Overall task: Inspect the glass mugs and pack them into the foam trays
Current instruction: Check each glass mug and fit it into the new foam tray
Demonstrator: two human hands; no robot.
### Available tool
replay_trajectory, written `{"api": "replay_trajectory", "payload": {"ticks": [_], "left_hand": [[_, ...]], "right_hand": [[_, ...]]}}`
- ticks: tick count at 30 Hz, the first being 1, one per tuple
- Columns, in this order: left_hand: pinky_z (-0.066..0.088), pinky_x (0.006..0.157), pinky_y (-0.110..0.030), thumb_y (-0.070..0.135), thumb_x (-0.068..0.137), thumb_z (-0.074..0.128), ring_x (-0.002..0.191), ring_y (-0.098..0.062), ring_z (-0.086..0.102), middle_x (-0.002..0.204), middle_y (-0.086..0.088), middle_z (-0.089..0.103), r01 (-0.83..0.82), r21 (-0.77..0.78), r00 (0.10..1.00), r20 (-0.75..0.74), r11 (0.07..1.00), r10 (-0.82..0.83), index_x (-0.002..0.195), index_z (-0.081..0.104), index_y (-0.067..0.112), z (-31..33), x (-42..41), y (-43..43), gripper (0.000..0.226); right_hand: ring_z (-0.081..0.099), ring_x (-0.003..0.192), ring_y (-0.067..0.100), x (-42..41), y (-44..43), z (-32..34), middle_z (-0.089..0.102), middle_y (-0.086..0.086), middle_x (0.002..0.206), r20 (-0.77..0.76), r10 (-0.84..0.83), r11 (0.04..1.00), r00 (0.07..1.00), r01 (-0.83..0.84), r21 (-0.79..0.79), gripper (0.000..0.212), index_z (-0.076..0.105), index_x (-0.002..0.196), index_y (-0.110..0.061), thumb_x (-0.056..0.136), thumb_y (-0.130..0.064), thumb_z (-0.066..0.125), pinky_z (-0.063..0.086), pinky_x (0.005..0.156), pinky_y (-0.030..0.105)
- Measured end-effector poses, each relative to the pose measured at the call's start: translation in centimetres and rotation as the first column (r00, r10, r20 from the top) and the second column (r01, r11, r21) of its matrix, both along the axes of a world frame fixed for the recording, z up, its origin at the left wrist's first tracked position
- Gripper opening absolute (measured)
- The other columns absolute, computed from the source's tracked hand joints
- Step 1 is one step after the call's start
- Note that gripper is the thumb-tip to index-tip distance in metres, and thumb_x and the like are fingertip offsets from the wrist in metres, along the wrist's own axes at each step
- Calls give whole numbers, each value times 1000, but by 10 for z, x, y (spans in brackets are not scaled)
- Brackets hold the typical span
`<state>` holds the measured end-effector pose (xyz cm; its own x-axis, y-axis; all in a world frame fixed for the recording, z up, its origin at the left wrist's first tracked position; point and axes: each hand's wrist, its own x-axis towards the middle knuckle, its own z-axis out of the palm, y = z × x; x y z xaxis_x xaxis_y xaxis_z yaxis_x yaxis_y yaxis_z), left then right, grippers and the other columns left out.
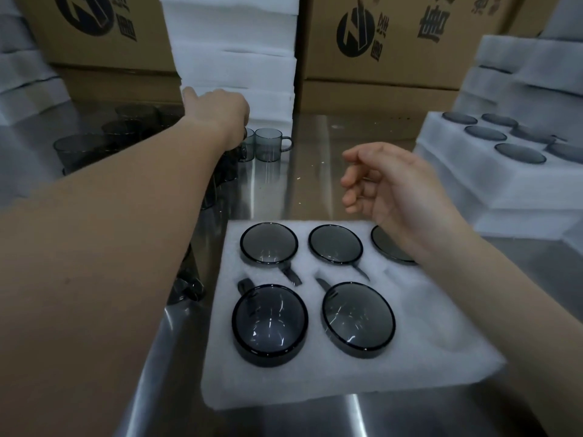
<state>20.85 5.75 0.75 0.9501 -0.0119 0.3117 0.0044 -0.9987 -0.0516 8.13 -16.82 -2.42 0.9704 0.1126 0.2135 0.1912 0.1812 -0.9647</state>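
As L hand [217, 113] tops mugs [268, 144], boxes [394, 67] show logo [356, 36], Chinese txt [432, 22].

Left grip [217, 111] outstretched, right grip [388, 184] slack

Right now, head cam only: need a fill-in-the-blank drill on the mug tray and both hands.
The near foam tray holds ___ glass mugs.
Its one empty slot sits in the front row on the ___.
The right hand holds ___.
The left hand reaches toward loose mugs before a white ___ stack.
Missing: five; right; nothing; foam.
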Motion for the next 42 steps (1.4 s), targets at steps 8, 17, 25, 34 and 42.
{"api": "replay_trajectory", "payload": {"ticks": [8,17,25,34,42], "left_hand": [[30,103,-47,10,88,61,109,-35,55,112,-12,65,69,-117,992,116,991,-56,109,71,19,11,-10,-6,25],[51,81,-28,-8,77,43,91,-17,62,92,-1,69,503,-442,841,448,743,-303,92,74,17,32,-69,-38,43],[47,78,-24,-9,74,49,84,-11,56,86,3,60,730,-389,678,517,563,-522,85,73,9,9,-143,-62,32],[38,111,-29,-15,77,54,135,-10,40,139,-2,46,679,-691,688,478,249,-546,125,57,17,-26,-158,-56,57],[33,113,-29,26,76,79,134,-7,41,145,5,45,520,-761,788,252,388,-561,148,33,17,-33,-156,-62,86]], "right_hand": [[57,51,17,0,-1,-1,63,4,64,7,20,1000,1000,-20,-14,20,63,90,-9,99,-9,46,49,48,26],[62,57,19,2,-3,1,65,6,75,-44,-29,992,999,35,123,18,64,96,-10,98,-6,47,52,51,28],[71,89,23,3,-7,2,67,10,111,-74,145,982,987,-134,135,49,50,137,-21,98,-50,44,57,67,35],[72,90,26,-3,2,0,73,8,97,-24,114,989,993,-112,96,22,67,108,-13,102,-24,49,59,64,37],[71,96,33,-7,1,4,73,14,102,-38,93,976,995,-83,200,30,68,106,-8,102,-31,49,59,65,41]]}}
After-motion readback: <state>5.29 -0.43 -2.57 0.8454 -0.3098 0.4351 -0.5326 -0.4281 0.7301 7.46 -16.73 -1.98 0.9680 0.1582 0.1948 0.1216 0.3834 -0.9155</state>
